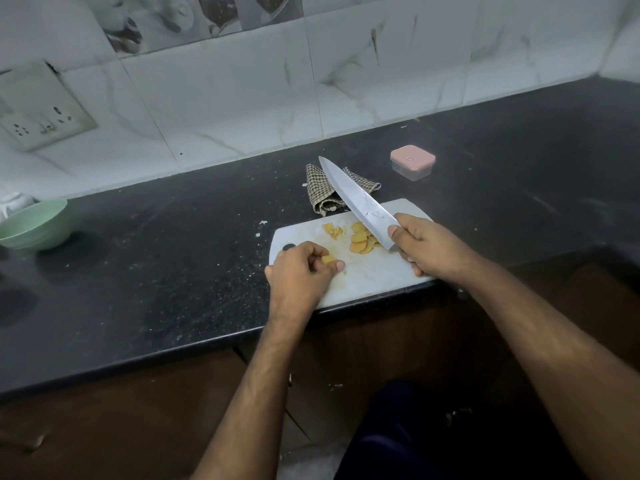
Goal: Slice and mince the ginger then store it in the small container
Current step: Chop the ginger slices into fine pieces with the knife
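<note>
We are pinching the ginger stub (328,260) on the cutting board (367,275) with our left hand (301,268); our right hand (427,245) is gripping the knife (356,199). The stub is looking small, firm, likely slippery: we are advising fingertips curled back.

A black speckled stone bench (145,271) runs along a wall (242,109) of white marble-look tiles, turning at a corner on the right. A grimy socket plate (38,109) is fixed to the tiles at left, under a band of tiles printed with pictures (194,15). Dark brown wooden cabinet fronts (104,427) sit below the bench edge. White crumbs speckle the stone. Light is dim and even, with soft shadows.
</note>
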The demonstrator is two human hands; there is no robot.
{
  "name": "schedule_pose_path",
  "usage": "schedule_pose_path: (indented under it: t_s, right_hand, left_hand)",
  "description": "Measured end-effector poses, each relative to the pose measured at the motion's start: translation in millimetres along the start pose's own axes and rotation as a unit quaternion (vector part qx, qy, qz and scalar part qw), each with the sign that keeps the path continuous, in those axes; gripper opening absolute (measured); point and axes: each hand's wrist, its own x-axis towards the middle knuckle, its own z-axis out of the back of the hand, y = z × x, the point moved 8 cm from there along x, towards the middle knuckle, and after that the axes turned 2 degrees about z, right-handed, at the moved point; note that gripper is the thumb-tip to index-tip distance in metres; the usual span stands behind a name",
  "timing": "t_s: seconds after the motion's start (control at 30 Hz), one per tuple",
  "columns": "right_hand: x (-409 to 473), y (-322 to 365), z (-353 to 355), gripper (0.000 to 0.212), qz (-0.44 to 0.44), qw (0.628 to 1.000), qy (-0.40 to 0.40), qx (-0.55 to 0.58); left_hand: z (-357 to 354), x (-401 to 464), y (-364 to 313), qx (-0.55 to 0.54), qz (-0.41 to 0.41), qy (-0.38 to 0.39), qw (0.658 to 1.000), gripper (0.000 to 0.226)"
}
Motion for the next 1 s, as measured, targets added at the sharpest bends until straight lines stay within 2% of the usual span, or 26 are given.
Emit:
schedule_pose_path:
  t_s: [0.1, 0.17, 0.27, 0.33, 0.47, 0.57, 0.67, 0.8, 1.0]
  right_hand:
    - [0, -2, 1, 0.026, -0.005, 1.000, 0.002, -0.017]
    - [0, -2, 0, 0.025, -0.009, 1.000, 0.005, -0.024]
    - [0, -1, -2, 0.027, -0.013, 1.000, 0.006, -0.028]
    - [0, 0, -2, 0.027, -0.013, 0.999, 0.005, -0.038]
    - [1, 1, 0, 0.027, -0.012, 0.998, 0.014, -0.053]
    - [-1, 3, 0, 0.028, -0.012, 0.997, 0.022, -0.068]
    - [-4, 13, 0, 0.027, 0.009, 0.988, 0.015, -0.153]
    - [-17, 30, -7, 0.022, 0.037, 0.973, 0.011, -0.228]
    - [-40, 52, -19, 0.016, 0.032, 0.949, 0.011, -0.312]
  left_hand:
    - [-1, -1, -2, -0.006, 0.000, -0.018, 1.000, 0.032]
    - [1, -1, -9, 0.036, 0.001, -0.027, 0.999, 0.036]
    - [-4, 0, -19, 0.106, -0.036, 0.008, 0.994, 0.041]
    - [-6, -1, -16, 0.085, -0.051, 0.030, 0.995, 0.041]
    - [-2, 0, -4, 0.010, -0.044, 0.036, 0.998, 0.019]
    - [-4, -2, -8, 0.016, -0.051, 0.041, 0.998, 0.013]
    - [2, -8, -13, 0.040, -0.057, 0.009, 0.997, 0.014]
    - [6, -5, -9, 0.001, -0.044, 0.004, 0.999, 0.019]
    - [3, -8, -14, 0.075, -0.063, -0.006, 0.995, 0.015]
